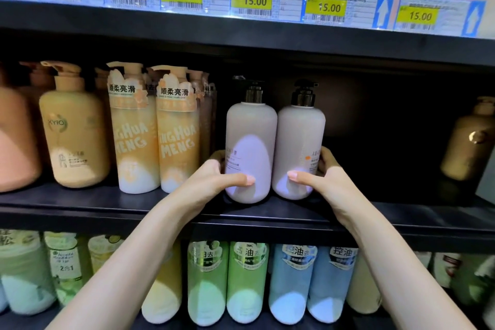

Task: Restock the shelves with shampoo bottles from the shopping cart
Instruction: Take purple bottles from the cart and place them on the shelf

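Left hand [214, 177] grips left lilac pump bottle [250, 147]; right hand [318, 177] grips right lilac pump bottle [300, 147]; both upright, touching, on middle shelf [107, 203].

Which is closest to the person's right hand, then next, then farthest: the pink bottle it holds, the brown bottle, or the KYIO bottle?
From the right hand:
1. Right pink bottle, gripped by that hand.
2. Brown bottle, off to its right on the same shelf.
3. KYIO bottle, far to the left, beyond the orange bottles.

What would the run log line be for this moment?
step: placing bottles | left hand: grips left bottle | right hand: grips right bottle | bottles: upright, side by side on middle shelf
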Tool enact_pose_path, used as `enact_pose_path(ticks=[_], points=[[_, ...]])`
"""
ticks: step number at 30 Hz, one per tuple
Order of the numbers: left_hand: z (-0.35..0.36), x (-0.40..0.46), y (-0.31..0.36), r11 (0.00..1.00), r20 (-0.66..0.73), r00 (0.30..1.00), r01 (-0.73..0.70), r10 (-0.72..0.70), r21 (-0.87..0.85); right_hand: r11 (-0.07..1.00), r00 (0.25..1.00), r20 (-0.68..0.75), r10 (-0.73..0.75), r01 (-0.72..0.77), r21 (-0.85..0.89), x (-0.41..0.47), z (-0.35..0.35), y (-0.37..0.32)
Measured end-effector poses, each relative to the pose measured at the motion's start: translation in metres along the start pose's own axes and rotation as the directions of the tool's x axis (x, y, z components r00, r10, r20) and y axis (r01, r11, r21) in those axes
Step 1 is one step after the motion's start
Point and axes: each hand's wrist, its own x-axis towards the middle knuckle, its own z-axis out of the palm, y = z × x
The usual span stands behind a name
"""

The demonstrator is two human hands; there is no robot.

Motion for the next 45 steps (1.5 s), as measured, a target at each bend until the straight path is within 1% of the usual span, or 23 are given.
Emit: enact_pose_path(ticks=[3,5,9,11,14,18,23,25,29,32,34,37,41,43,45], points=[[0.005,-0.003,0.001,0.999,0.014,1.000,-0.012,0.012,0.050,1.000,1.000,0.006,-0.001,0.001,0.004,0.001,0.000,0.001],[0.007,-0.003,0.004,0.998,0.049,0.999,-0.006,0.003,0.058,1.000,1.000,0.008,0.000,0.000,0.007,0.000,0.000,0.000],[0.000,-0.003,0.004,0.999,0.056,0.998,-0.012,0.014,-0.036,1.000,1.000,0.011,0.004,-0.004,0.005,0.000,0.000,0.000],[0.000,-0.003,0.003,0.999,0.058,0.998,-0.021,0.023,-0.039,1.000,1.000,0.004,0.002,-0.002,0.006,0.000,0.000,-0.001],[0.005,-0.003,0.003,0.999,0.019,0.999,-0.045,0.045,0.008,1.000,1.000,-0.010,0.003,-0.003,-0.005,-0.001,0.001,-0.003],[0.008,-0.003,0.004,0.996,-0.038,0.999,-0.014,0.017,0.091,1.000,1.000,0.003,0.012,-0.012,-0.025,-0.004,0.001,-0.005],[0.004,-0.005,0.007,0.999,-0.034,0.999,-0.034,0.034,-0.001,0.999,1.000,0.002,0.011,-0.011,-0.033,-0.006,0.003,-0.009],[0.005,-0.006,0.008,0.999,-0.018,0.999,-0.035,0.035,0.011,0.998,1.000,0.005,0.014,-0.013,-0.055,-0.007,0.004,-0.010],[0.009,-0.008,0.009,0.996,-0.104,0.993,-0.042,0.051,0.084,0.996,1.000,0.004,0.002,-0.001,-0.092,-0.009,0.005,-0.011],[0.009,-0.007,0.011,0.988,-0.177,0.984,0.001,0.027,0.157,0.991,1.000,0.004,-0.007,0.007,-0.130,-0.007,0.005,-0.011],[0.009,-0.004,0.010,0.989,-0.217,0.976,0.025,0.008,0.147,0.986,1.000,0.006,-0.007,0.008,-0.165,-0.002,0.006,-0.012],[0.011,0.005,0.006,0.994,-0.269,0.963,0.012,0.018,0.111,0.982,0.999,0.033,0.019,-0.012,-0.191,0.013,0.008,-0.013],[0.015,0.029,-0.003,0.978,-0.374,0.927,0.055,0.025,0.201,0.978,0.996,0.074,0.057,-0.040,-0.206,0.034,0.011,-0.015],[0.016,0.040,-0.007,0.986,-0.381,0.924,0.063,0.000,0.153,0.979,0.995,0.070,0.068,-0.053,-0.196,0.042,0.013,-0.013],[0.015,0.051,-0.009,0.985,-0.373,0.928,0.086,-0.023,0.152,0.978,0.994,0.059,0.088,-0.075,-0.197,0.050,0.014,-0.011]])
